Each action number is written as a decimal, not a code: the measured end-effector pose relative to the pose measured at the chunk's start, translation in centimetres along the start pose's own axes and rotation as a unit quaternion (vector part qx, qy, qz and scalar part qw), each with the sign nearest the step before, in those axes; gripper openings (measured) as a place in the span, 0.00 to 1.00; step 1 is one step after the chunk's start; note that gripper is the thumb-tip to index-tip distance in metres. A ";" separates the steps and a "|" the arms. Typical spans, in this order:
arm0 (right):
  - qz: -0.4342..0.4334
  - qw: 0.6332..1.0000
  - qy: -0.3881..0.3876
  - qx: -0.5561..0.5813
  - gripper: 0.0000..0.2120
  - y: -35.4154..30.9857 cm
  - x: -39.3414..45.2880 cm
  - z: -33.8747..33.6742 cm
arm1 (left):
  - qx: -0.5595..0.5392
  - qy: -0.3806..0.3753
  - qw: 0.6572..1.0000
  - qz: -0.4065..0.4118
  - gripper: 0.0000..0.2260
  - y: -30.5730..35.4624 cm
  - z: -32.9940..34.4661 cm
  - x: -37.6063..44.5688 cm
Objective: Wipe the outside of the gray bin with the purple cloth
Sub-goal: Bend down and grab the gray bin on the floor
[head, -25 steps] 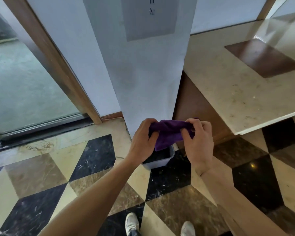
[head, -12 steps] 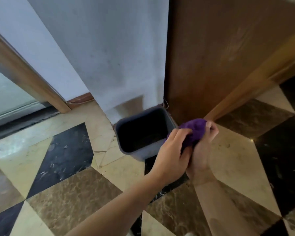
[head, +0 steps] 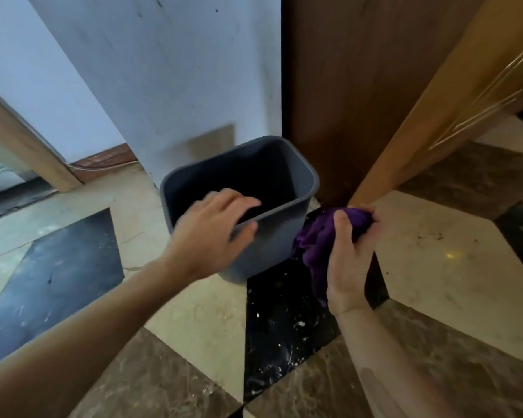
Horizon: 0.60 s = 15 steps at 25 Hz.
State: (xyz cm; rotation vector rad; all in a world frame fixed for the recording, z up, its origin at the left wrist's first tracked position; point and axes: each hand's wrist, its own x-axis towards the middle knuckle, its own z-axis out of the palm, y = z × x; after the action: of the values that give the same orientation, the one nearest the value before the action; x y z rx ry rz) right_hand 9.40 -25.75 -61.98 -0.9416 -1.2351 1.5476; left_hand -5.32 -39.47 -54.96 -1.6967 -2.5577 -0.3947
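A gray rectangular bin (head: 272,239) stands upright on the tiled floor in front of a white pillar, its dark inside showing. My left hand (head: 212,233) is at the bin's near rim, fingers over the edge and thumb on the outer wall, blurred by motion. A bunched purple cloth (head: 317,239) is gripped in my right hand (head: 347,260) just right of the bin, and the cloth touches or nearly touches the bin's right outer corner.
A white pillar (head: 169,79) rises directly behind the bin. A brown wooden panel (head: 344,86) and a slanted wooden frame (head: 429,116) stand at the right. Another wooden door frame (head: 21,140) is at the left. The floor is diamond-patterned marble tile.
The view has closed in on the bin. My left hand let go of the cloth and moved left onto the bin's near rim. My right hand keeps the cloth beside the bin.
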 end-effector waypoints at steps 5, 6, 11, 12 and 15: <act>-0.044 0.997 0.012 -0.062 0.17 0.2 -2.5 -0.4 | 0.127 -0.101 0.986 -0.031 0.23 -5.5 2.2 -3.2; -0.054 0.996 0.011 -0.074 0.17 0.4 -2.8 -0.7 | 0.135 -0.109 0.985 -0.015 0.23 -5.6 2.7 -3.4; -0.064 0.990 0.014 -0.123 0.21 1.6 -3.2 -2.7 | 0.113 -0.019 0.993 -0.027 0.18 -4.4 1.9 -2.1; -0.067 0.989 0.013 -0.134 0.22 1.6 -3.5 -2.8 | 0.099 -0.001 0.994 -0.046 0.16 -4.4 1.5 -1.8; -0.076 0.982 -0.010 -0.171 0.26 1.3 -4.9 -2.8 | 0.038 0.019 0.994 -0.103 0.15 -3.8 0.4 -1.7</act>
State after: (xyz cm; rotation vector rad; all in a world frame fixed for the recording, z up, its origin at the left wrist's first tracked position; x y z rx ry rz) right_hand 13.17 -29.74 -63.71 -1.0228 -1.5814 1.2509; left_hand -8.12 -42.29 -56.34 -1.3906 -2.6916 -0.3296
